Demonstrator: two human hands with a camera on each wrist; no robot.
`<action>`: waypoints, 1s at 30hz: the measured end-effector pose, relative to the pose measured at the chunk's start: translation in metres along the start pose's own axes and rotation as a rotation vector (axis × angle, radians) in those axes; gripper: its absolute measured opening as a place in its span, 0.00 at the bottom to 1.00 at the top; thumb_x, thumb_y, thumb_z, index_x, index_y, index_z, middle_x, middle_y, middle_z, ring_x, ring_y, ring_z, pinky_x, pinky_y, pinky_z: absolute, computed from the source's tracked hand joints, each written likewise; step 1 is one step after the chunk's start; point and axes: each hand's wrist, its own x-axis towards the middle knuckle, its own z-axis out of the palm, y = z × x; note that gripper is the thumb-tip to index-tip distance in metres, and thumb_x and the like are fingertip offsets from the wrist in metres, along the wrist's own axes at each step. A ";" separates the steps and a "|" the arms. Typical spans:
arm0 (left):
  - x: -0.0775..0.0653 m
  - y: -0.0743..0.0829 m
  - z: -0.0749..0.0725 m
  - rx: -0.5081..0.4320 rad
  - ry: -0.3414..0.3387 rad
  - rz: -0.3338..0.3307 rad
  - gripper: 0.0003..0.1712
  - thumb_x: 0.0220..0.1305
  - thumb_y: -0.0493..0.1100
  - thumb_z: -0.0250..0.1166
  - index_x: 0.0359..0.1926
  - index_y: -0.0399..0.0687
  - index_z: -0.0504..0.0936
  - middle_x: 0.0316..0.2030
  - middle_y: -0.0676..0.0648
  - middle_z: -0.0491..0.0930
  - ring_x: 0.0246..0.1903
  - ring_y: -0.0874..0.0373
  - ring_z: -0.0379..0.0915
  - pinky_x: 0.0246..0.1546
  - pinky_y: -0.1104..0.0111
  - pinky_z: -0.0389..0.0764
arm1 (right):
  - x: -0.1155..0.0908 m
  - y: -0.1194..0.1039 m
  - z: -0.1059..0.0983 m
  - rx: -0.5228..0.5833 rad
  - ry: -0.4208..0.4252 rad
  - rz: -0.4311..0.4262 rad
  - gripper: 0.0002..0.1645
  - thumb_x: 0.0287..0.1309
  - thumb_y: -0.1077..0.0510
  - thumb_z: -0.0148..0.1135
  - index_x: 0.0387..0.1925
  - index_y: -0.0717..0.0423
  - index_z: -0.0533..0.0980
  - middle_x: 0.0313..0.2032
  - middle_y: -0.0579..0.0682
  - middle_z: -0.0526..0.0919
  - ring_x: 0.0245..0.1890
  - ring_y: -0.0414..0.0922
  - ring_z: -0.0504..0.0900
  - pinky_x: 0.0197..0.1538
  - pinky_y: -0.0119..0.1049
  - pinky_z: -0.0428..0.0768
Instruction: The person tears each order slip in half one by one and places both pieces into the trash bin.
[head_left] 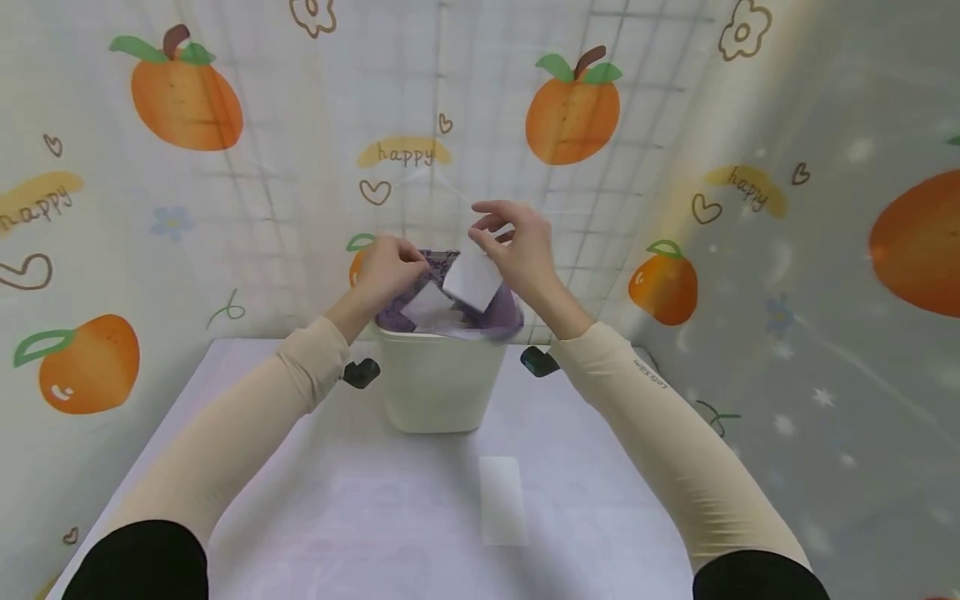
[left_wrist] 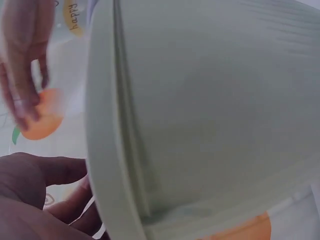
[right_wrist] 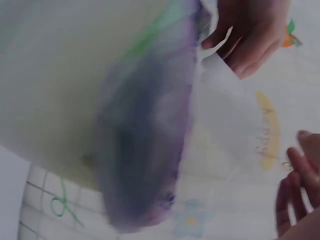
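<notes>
A pale plastic bin stands upright on the table, with a purple patterned bag bunched around its mouth. My left hand is at the far left of the rim, its fingertips pinching the edge of the bag. In the left wrist view the left hand is close beside the bin's rim. Over the opening, a white square piece of paper tilts downward. Just above it is my right hand, fingers loosely bent; the right wrist view shows this hand apart from the paper.
A white rectangular card lies on the white table in front of the bin. Behind hangs a curtain printed with oranges, a wire grid showing through it. Another curtain side runs along the right.
</notes>
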 end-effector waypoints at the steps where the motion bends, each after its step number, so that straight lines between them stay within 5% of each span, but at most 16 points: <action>1: -0.001 -0.001 0.001 0.000 0.005 0.009 0.08 0.69 0.39 0.68 0.41 0.39 0.90 0.44 0.42 0.88 0.42 0.51 0.79 0.45 0.61 0.81 | -0.003 0.006 0.000 -0.003 -0.021 0.028 0.20 0.65 0.62 0.72 0.58 0.58 0.84 0.43 0.56 0.91 0.47 0.51 0.85 0.51 0.47 0.86; 6: -0.004 -0.004 0.003 -0.046 0.009 0.009 0.06 0.70 0.40 0.68 0.41 0.41 0.88 0.49 0.43 0.86 0.49 0.50 0.80 0.51 0.57 0.82 | -0.022 0.028 -0.002 -0.034 -0.075 0.134 0.22 0.69 0.59 0.69 0.61 0.61 0.80 0.50 0.59 0.89 0.53 0.56 0.84 0.56 0.50 0.84; 17: -0.002 -0.024 -0.011 -0.066 0.081 0.045 0.12 0.72 0.44 0.68 0.47 0.40 0.89 0.51 0.42 0.87 0.52 0.47 0.81 0.56 0.54 0.82 | -0.051 0.061 -0.006 -0.061 0.087 0.204 0.21 0.76 0.55 0.61 0.60 0.64 0.79 0.57 0.62 0.85 0.54 0.59 0.82 0.57 0.52 0.81; 23: -0.002 -0.044 -0.027 -0.062 0.119 0.079 0.16 0.72 0.48 0.69 0.51 0.42 0.90 0.59 0.42 0.85 0.66 0.44 0.75 0.69 0.48 0.73 | -0.062 0.073 -0.010 -0.059 0.051 0.251 0.27 0.79 0.49 0.56 0.66 0.65 0.75 0.64 0.64 0.79 0.61 0.62 0.77 0.61 0.56 0.78; 30: -0.004 -0.060 -0.039 -0.110 0.134 0.087 0.18 0.73 0.50 0.68 0.56 0.44 0.88 0.62 0.44 0.84 0.71 0.46 0.70 0.73 0.47 0.67 | -0.079 0.098 -0.017 -0.113 0.011 0.311 0.32 0.81 0.45 0.49 0.72 0.64 0.70 0.70 0.66 0.74 0.69 0.63 0.71 0.70 0.59 0.68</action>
